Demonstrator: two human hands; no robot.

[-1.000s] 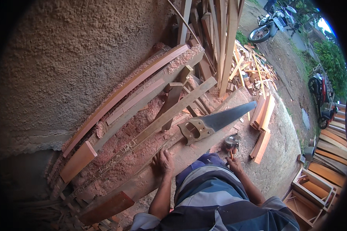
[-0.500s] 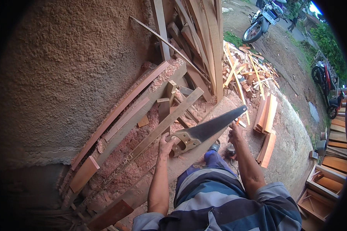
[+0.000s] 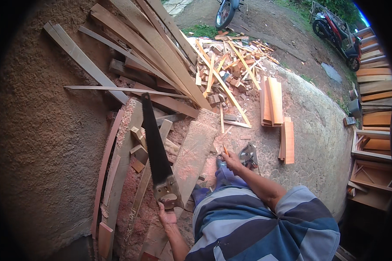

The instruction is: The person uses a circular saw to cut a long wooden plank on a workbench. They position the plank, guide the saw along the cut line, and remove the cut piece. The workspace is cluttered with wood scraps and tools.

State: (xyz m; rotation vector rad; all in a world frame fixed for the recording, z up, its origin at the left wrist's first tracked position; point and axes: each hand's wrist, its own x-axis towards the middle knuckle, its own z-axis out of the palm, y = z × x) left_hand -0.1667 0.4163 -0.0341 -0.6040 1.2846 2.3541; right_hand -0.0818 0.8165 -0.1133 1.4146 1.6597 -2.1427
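Note:
My left hand (image 3: pixel 167 215) grips the wooden handle of a handsaw (image 3: pixel 156 145); its long dark blade points away from me over timber lying by the wall. My right hand (image 3: pixel 234 163) is closed on an orange pencil (image 3: pixel 225 149), above my legs. Just right of that hand a metal circular power saw (image 3: pixel 249 154) rests on the ground. A wide dusty plank (image 3: pixel 194 141) lies between the handsaw and my right hand, with pink shavings on it.
Long boards (image 3: pixel 170 56) lean on the rough wall (image 3: pixel 43 130). Offcuts (image 3: pixel 226 74) are heaped ahead. Stacked boards (image 3: pixel 272 100) lie on the concrete (image 3: pixel 309 174) at right, where wooden frames (image 3: pixel 370 174) stand. Two motorbikes (image 3: pixel 335 37) (image 3: pixel 225 11) are parked beyond.
My left hand has taken hold of the handsaw and swung its blade from pointing right to pointing forward. My view has shifted, with the surroundings now turned in the picture.

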